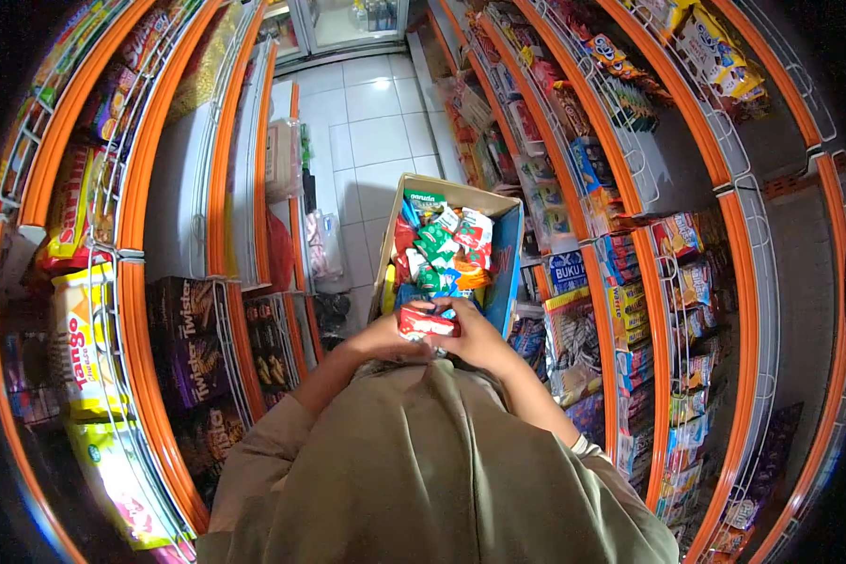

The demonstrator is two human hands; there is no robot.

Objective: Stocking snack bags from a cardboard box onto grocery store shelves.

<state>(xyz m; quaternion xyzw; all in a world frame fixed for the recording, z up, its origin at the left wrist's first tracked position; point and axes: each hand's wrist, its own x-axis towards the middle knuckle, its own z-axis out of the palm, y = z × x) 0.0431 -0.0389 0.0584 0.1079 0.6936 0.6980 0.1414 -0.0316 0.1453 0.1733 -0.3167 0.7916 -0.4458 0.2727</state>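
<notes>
Close to my body, both hands hold a small red snack packet [428,325] with white print. My left hand [388,337] grips its left end, and my right hand [471,334] is on its right end, fingers over the top. Just beyond them stands an open cardboard box [511,261] with a blue outer side. Inside it lie several small packets: green-and-white packets [436,244], a red-and-white packet [474,233], an orange packet [471,273] and a blue one [451,280]. What supports the box is hidden.
Orange-edged shelves with wire rails rise on both sides. Large wafer packs [84,338] stand on the left shelf [134,310]; many small snack packs [691,282] fill the right shelf [747,296]. A white tiled floor [374,99] runs between them to a glass-fronted cabinet [352,25].
</notes>
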